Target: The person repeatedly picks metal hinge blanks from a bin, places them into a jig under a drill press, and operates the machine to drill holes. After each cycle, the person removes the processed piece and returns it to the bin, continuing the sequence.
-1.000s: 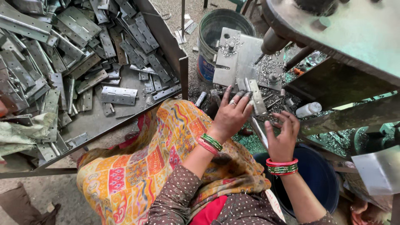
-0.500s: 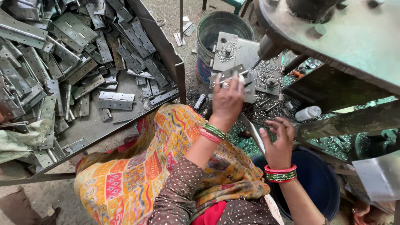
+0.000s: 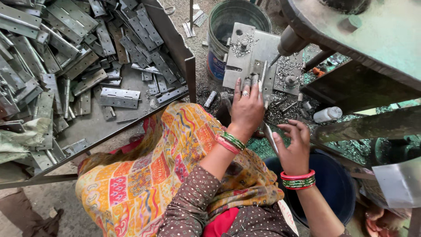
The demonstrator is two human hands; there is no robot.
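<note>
My left hand (image 3: pixel 246 109) reaches forward and presses a grey metal hinge (image 3: pixel 258 72) flat onto the steel jig plate (image 3: pixel 239 48), its fingertips over the hinge's near end. A drill bit (image 3: pixel 274 60) under its chuck (image 3: pixel 290 41) points at the hinge from the right. My right hand (image 3: pixel 294 147) is lower, near my lap, with its fingers curled around a thin metal piece (image 3: pixel 269 137) seen edge-on. Both wrists wear green and red bangles.
A big metal tray (image 3: pixel 105 127) of several loose hinges fills the left. A round bucket (image 3: pixel 219 52) stands behind the plate, a dark blue tub (image 3: pixel 340 184) under my right arm. A white bottle (image 3: pixel 326 115) lies among metal shavings. The green machine table (image 3: pixel 386 39) overhangs the right.
My left hand has moved up from near my lap to the jig plate, carrying the hinge onto it. My right hand stayed low with its metal piece.
</note>
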